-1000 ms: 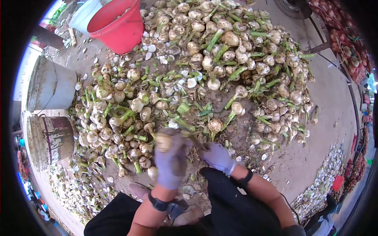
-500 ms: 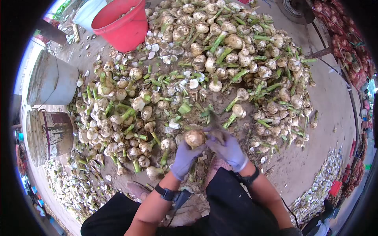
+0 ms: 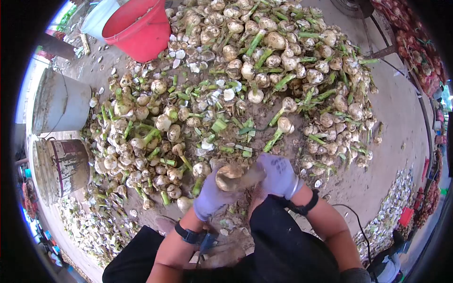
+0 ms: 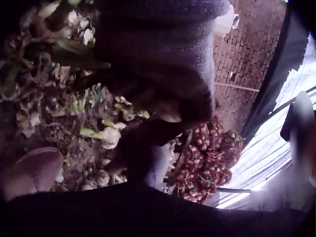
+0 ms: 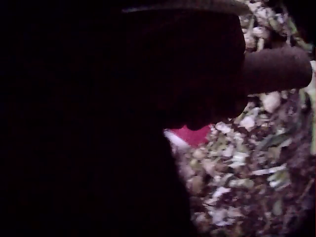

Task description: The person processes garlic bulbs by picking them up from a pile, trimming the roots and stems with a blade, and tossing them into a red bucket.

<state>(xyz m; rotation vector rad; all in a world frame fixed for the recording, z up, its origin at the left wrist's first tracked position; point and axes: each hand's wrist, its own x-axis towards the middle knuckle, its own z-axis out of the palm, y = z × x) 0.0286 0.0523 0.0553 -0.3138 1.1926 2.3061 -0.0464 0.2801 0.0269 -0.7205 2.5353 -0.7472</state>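
Observation:
In the head view my gloved left hand (image 3: 212, 200) holds a pale brown garlic bulb (image 3: 229, 178) low over the ground, before my knees. Close on its right, my gloved right hand (image 3: 279, 177) grips a knife (image 3: 254, 176), its blade blurred by motion and reaching across to the bulb. The right wrist view is very dark, with a thick blunt rod (image 5: 279, 71) sticking out past the hand. Short cut pieces of green stem (image 3: 243, 150) lie just beyond the hands. A stemmed bulb (image 3: 284, 125) lies farther right.
A large heap of stemmed garlic (image 3: 283, 52) spreads ahead and right; a smaller heap (image 3: 134, 148) is at left. Buckets stand along the left: a red one (image 3: 141, 35), a white one (image 3: 61, 101) and a stained one (image 3: 61, 165). Filled red net sacks (image 3: 417, 52) line the right.
My left hand set one bulb down at the left heap's edge and took up another from ahead. Between my hands, that bulb has lost its green stem, and cut pieces now lie on the ground.

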